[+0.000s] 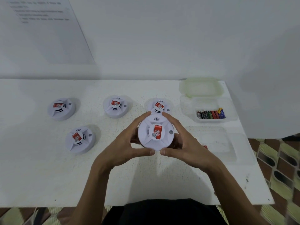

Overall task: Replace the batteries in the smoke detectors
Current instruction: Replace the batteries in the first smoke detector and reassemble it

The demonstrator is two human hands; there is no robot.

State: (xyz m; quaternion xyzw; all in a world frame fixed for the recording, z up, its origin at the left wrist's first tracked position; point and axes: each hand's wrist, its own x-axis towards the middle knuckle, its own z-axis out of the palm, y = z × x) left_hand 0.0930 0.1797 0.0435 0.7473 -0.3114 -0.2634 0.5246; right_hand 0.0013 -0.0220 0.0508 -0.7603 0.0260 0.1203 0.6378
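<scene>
I hold a round white smoke detector (155, 133) with a red label above the middle of the white table (40, 176). My left hand (125, 146) grips its left rim and my right hand (183, 143) grips its right rim, thumbs nearly meeting at the near edge. Several more white detectors sit on the table: one at the far left (61, 109), one at the far middle (115, 106), one near left (79, 140), and one (159, 105) partly hidden behind the held one. A clear tub (209, 120) at the right holds a row of batteries (211, 114).
A pale green lid (201, 87) lies at the far right corner, behind the tub. A second clear tray (227, 148) lies nearer on the right, with a small red item (205, 146) beside my right hand. A printed sheet (40, 30) hangs on the wall. The table's right edge borders patterned floor.
</scene>
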